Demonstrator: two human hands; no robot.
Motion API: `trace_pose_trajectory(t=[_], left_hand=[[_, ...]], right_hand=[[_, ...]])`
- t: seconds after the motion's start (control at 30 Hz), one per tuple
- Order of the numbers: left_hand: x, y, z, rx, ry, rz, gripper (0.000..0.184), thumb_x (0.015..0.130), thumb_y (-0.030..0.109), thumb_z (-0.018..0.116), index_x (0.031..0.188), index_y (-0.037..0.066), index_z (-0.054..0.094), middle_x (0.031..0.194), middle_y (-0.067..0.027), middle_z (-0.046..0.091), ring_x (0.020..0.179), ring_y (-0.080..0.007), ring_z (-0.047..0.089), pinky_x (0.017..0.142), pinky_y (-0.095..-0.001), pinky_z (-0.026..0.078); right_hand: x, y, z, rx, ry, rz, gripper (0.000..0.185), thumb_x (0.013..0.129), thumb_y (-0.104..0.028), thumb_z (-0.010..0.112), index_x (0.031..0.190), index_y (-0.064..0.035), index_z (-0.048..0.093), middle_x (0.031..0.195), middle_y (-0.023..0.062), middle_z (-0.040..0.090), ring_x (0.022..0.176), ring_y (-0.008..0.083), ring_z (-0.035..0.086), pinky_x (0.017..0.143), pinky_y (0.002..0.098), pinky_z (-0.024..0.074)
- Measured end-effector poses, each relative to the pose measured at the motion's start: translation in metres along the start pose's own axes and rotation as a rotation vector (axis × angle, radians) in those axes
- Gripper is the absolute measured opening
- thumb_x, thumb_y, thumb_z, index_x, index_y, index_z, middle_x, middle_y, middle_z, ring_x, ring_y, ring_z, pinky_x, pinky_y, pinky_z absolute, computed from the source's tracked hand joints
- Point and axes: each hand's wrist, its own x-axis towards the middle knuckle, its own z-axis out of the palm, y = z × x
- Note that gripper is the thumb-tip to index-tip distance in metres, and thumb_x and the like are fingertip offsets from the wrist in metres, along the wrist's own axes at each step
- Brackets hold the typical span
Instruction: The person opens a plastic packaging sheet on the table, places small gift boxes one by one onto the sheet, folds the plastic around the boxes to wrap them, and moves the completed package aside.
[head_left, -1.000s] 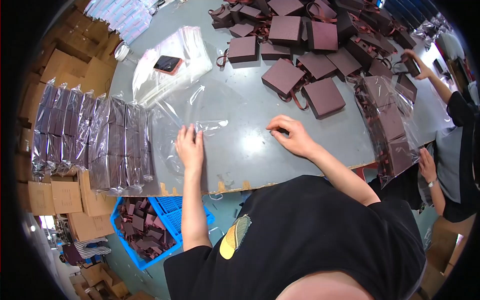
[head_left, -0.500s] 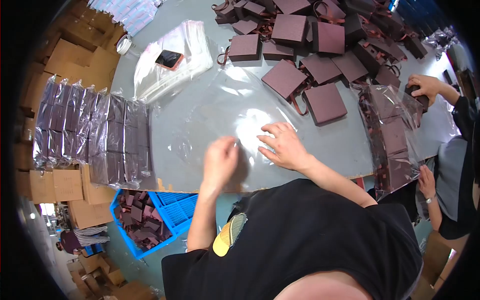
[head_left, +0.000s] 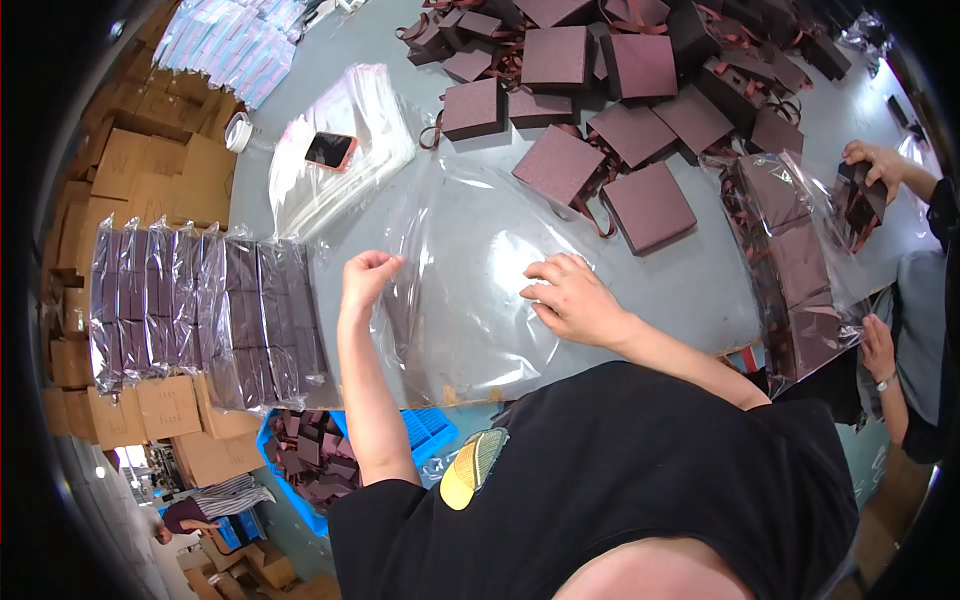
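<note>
A large clear plastic bag (head_left: 470, 330) lies in front of me on the grey table, its left edge lifted. My left hand (head_left: 368, 278) is closed in a pinch on that left edge, thumb against fingers. Against the bag's right side rests my right hand (head_left: 575, 297), palm down, fingers slightly bent and a little apart. Just beyond the bag is a dark maroon box (head_left: 650, 205) with a ribbon, the nearest of a loose pile of similar boxes (head_left: 560, 60).
Bagged maroon boxes (head_left: 150, 300) stand at the left. A phone (head_left: 331, 150) lies on a stack of clear bags (head_left: 375, 110). Below the table edge sits a blue crate (head_left: 290, 480) of small boxes. At right, a co-worker's hands (head_left: 878, 168) handle a box and a filled bag (head_left: 795, 250).
My left hand has moved left and slightly up, drawing the bag's edge with it. My right hand stays nearly in place, its fingers a bit more bent. The co-worker's box has tilted.
</note>
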Motion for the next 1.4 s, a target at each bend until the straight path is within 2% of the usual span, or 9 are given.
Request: trace_pose_trajectory(t=[0.07,0.37,0.57,0.77,0.9,1.03,1.17,1.27,1.4], left_hand=[[-0.007,0.004,-0.009,-0.108,-0.012,0.000,0.015,0.087,0.014,0.076,0.082,0.000,0.073,0.075,0.0010,0.068,0.070,-0.0052,0.059,0.067,-0.0237,0.047],[-0.023,-0.020,-0.019,-0.394,-0.216,0.060,0.024,0.081,0.003,0.079,0.103,-0.001,0.073,0.080,-0.0036,0.070,0.071,-0.0094,0.062,0.068,-0.0254,0.051],[-0.032,-0.015,-0.017,-0.365,-0.241,0.049,0.016,0.077,0.005,0.083,0.085,0.002,0.070,0.073,0.0006,0.065,0.065,-0.0072,0.057,0.061,-0.0228,0.045],[-0.050,0.002,-0.039,-0.201,0.201,0.156,0.017,0.086,0.015,0.080,0.079,0.005,0.068,0.066,0.0045,0.058,0.059,-0.0035,0.045,0.053,-0.0216,0.035],[-0.080,0.044,-0.061,0.035,0.564,0.559,0.023,0.090,0.020,0.077,0.079,0.002,0.067,0.064,0.0025,0.058,0.055,-0.0042,0.043,0.050,-0.0253,0.035],[-0.122,0.093,-0.030,0.677,0.644,0.884,0.031,0.074,0.019,0.085,0.075,0.006,0.058,0.067,-0.0067,0.059,0.059,-0.0233,0.054,0.056,-0.0350,0.042],[-0.116,0.090,0.056,0.600,0.160,0.930,0.039,0.074,0.024,0.085,0.071,0.006,0.051,0.065,-0.0094,0.055,0.061,-0.0300,0.054,0.062,-0.0396,0.045],[-0.109,0.085,0.095,0.396,-0.272,0.456,0.036,0.082,0.025,0.079,0.071,0.002,0.053,0.069,-0.0112,0.055,0.062,-0.0291,0.053,0.064,-0.0388,0.045],[-0.090,0.039,0.114,0.024,-0.128,0.491,0.035,0.088,0.028,0.074,0.080,-0.004,0.061,0.076,-0.0119,0.056,0.065,-0.0228,0.054,0.061,-0.0355,0.044]], right_hand=[[0.001,0.002,0.001,0.025,0.004,0.003,0.017,0.079,-0.009,0.070,0.096,-0.0092,0.069,0.113,0.0052,0.063,0.107,0.0262,0.056,0.094,0.0412,0.0430],[0.000,0.000,-0.002,0.054,0.018,0.034,0.009,0.083,-0.010,0.067,0.091,-0.0069,0.069,0.110,0.0039,0.065,0.104,0.0249,0.058,0.092,0.0400,0.0438],[-0.001,0.003,0.001,0.039,0.035,0.001,0.011,0.083,-0.007,0.066,0.094,-0.0064,0.068,0.110,0.0046,0.064,0.103,0.0256,0.057,0.091,0.0408,0.0440],[0.001,-0.003,-0.002,-0.017,0.220,0.018,0.020,0.080,-0.004,0.066,0.100,-0.0074,0.068,0.111,0.0060,0.063,0.106,0.0267,0.057,0.092,0.0415,0.0445],[-0.001,0.003,0.000,0.065,0.173,0.049,0.020,0.081,-0.006,0.067,0.102,-0.0067,0.068,0.112,0.0068,0.063,0.104,0.0264,0.058,0.091,0.0397,0.0464],[0.010,-0.015,-0.010,0.562,0.118,0.291,0.019,0.088,-0.012,0.068,0.106,-0.0053,0.066,0.112,0.0072,0.065,0.102,0.0196,0.063,0.087,0.0360,0.0501],[0.037,-0.041,-0.018,1.296,0.100,0.621,0.021,0.099,-0.013,0.058,0.116,-0.0013,0.060,0.107,0.0074,0.067,0.101,0.0149,0.064,0.084,0.0339,0.0539],[0.037,-0.016,0.006,1.095,0.035,0.745,0.022,0.100,-0.011,0.053,0.118,0.0008,0.058,0.104,0.0105,0.067,0.086,0.0162,0.068,0.074,0.0303,0.0565],[0.030,-0.001,0.010,1.018,-0.031,0.768,0.022,0.098,-0.008,0.054,0.117,0.0021,0.058,0.101,0.0111,0.067,0.075,0.0150,0.068,0.063,0.0281,0.0575]])
